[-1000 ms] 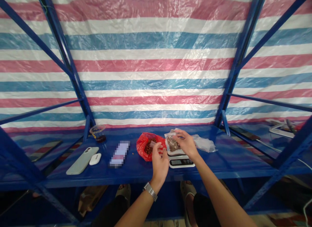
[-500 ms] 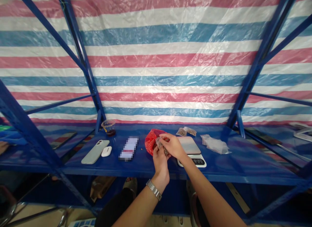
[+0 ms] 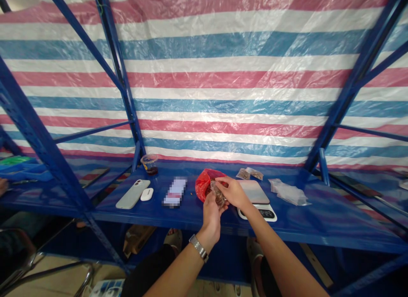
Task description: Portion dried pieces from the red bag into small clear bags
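Note:
A small clear plastic bag [image 3: 219, 196] with brown bits inside is held between both hands, in front of a red plastic bag [image 3: 202, 185]. My left hand [image 3: 211, 209], with a metal watch on its wrist, is closed around the small bag from below. The fingers of my right hand [image 3: 232, 190] pinch at its upper edge. Behind them the red bag stands with its mouth open toward me; brown contents show partly inside. Right beside my right hand lies a white digital scale [image 3: 255, 192], its display partly covered by my forearm.
Two filled small bags [image 3: 249, 173] lie behind the scale, and a stack of clear bags [image 3: 288, 192] to its right. Leftward are a phone [image 3: 175, 191], a white earphone case [image 3: 147, 194], a pale phone [image 3: 133, 194] and a plastic cup [image 3: 150, 165]. Blue posts [image 3: 123, 84] frame the shelf.
The view has shifted slightly, so the things on the shelf sit further right. Both hands stay at the small bag, which now shows more of its brown contents.

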`<act>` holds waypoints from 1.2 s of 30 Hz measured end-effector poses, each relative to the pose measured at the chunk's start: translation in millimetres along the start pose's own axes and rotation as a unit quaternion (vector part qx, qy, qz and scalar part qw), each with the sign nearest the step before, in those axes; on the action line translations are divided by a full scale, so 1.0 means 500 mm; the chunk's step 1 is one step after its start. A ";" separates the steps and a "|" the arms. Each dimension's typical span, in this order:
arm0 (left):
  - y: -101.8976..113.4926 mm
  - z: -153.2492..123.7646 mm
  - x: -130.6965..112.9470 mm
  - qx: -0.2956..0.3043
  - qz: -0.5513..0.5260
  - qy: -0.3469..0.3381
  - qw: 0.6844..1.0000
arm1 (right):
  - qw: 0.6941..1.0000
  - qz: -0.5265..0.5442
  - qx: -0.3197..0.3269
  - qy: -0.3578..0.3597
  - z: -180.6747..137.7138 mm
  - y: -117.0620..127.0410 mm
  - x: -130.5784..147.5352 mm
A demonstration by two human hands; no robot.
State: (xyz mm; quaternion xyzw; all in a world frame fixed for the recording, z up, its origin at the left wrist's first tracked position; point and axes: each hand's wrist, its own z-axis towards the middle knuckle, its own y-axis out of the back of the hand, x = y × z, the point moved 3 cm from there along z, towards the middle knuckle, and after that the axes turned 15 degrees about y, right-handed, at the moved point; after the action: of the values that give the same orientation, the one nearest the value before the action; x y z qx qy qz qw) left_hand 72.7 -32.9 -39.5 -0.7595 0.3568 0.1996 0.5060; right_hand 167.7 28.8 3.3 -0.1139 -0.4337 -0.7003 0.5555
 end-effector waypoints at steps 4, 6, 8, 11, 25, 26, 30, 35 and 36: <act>-0.003 -0.003 -0.003 0.009 0.006 0.014 1.000 | 1.000 -0.006 -0.005 -0.006 -0.001 0.000 -0.004; -0.003 -0.002 -0.003 0.011 0.000 0.025 1.000 | 1.000 -0.004 -0.010 -0.012 -0.001 0.000 -0.006; -0.004 -0.001 -0.004 0.014 -0.004 0.039 0.999 | 1.000 0.002 -0.013 -0.019 -0.002 0.000 -0.008; -0.005 -0.003 -0.007 0.009 -0.011 0.048 0.999 | 0.999 0.013 -0.005 -0.030 -0.002 -0.001 -0.009; -0.003 -0.004 -0.008 0.012 0.015 0.055 0.998 | 0.999 0.040 -0.022 -0.016 -0.004 0.001 -0.019; -0.003 -0.004 -0.009 0.014 0.017 0.055 0.998 | 0.999 0.044 -0.024 -0.013 -0.005 0.001 -0.022; -0.004 -0.002 -0.010 0.030 0.036 0.048 0.998 | 0.998 0.055 -0.039 -0.015 -0.008 0.003 -0.035; 0.001 0.008 -0.015 0.020 0.119 -0.012 0.993 | 0.994 0.084 -0.062 -0.026 -0.008 0.011 -0.041; 0.002 0.009 -0.017 0.009 0.148 -0.034 0.988 | 0.993 0.092 -0.069 -0.029 -0.007 0.015 -0.040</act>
State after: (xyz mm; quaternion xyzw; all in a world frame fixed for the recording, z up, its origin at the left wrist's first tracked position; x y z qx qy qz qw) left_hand 66.5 -26.1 -36.2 -0.6863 0.4493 0.2948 0.4901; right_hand 182.7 39.7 -7.8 -0.2119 -0.3880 -0.6709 0.5953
